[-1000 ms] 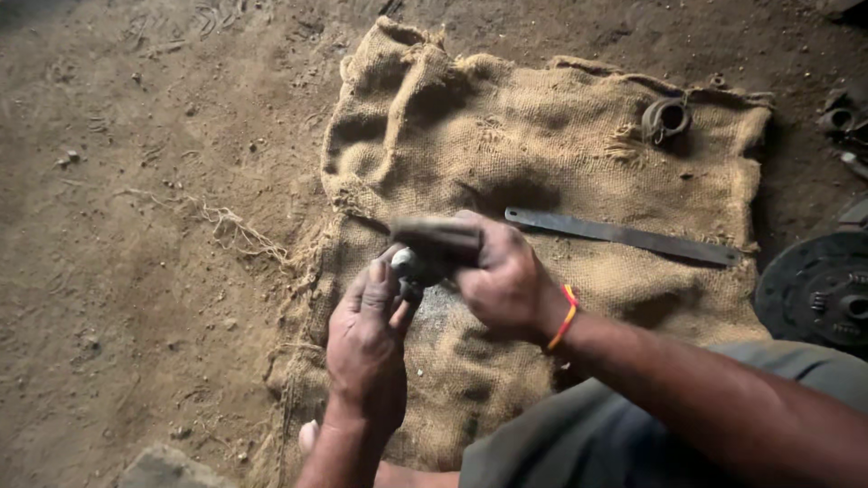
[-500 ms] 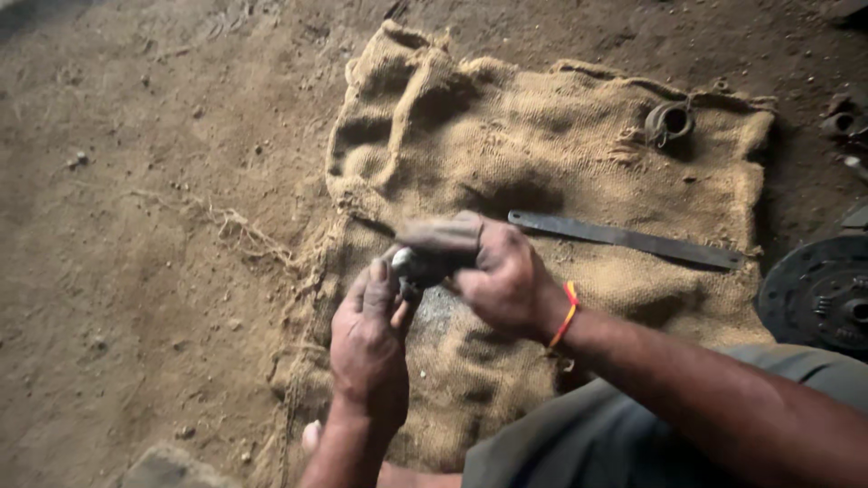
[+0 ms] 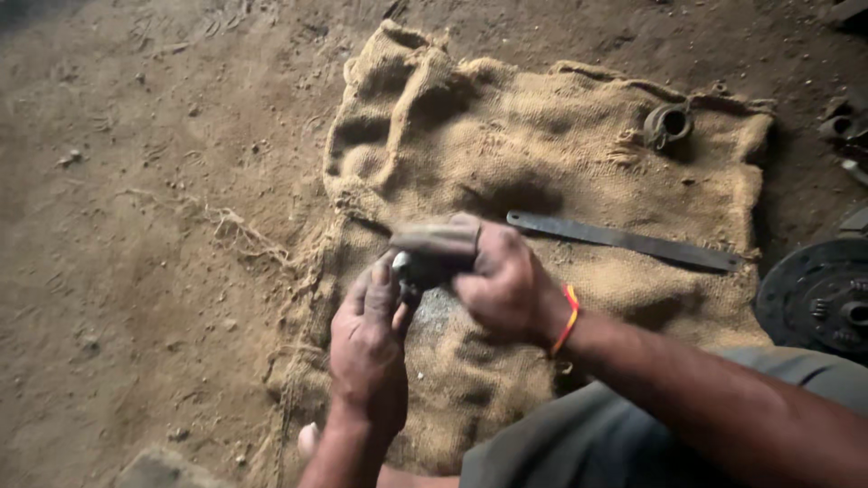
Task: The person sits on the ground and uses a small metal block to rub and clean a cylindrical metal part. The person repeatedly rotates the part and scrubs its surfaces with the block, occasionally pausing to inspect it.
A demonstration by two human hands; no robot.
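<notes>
Metal part [image 3: 425,267], small & dark, mostly hidden betw. both hands above a burlap sack [image 3: 561,154]; shape hard to make out. Left hand [image 3: 366,348] cups it from below, fingers curled onto its shiny end. Right hand [image 3: 502,280] closes round a blurred, dark tool [image 3: 434,242], long axis running left-right. Beyond: flat metal strip [image 3: 624,240], then ring-shaped piece [image 3: 667,123]; dark disc [image 3: 818,294] cut off at right edge.

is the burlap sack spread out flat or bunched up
Mostly spread on the dirt floor, but the burlap sack is bunched into folds at its far left corner.
</notes>
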